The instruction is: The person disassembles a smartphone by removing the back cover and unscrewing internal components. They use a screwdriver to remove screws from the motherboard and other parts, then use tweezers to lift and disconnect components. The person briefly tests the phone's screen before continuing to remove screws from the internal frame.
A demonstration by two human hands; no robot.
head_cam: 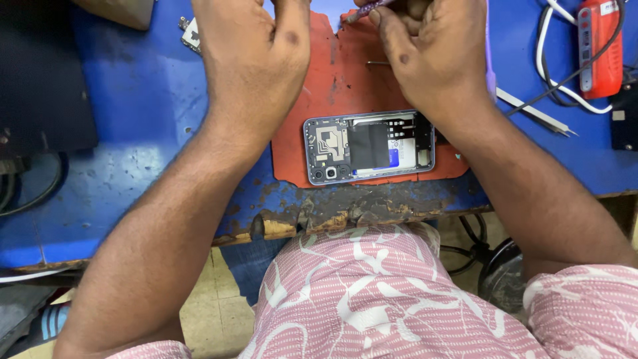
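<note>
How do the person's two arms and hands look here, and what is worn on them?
Both forearms are bare. The left hand and the right hand wear no gloves, and no rings or watch show. Short sleeves of a pink shirt with fine white dots and white curling lines cover the upper arms. Each hand has a small dark spot on its back.

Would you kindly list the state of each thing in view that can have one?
Phone: back cover off, insides exposed, lying flat on the red mat.
Left hand: closed, contents hidden.
Right hand: gripping a purple tool.
Tweezers: lying unused.
Red device: cable wound around it.
Table edge: chipped, worn.
</note>
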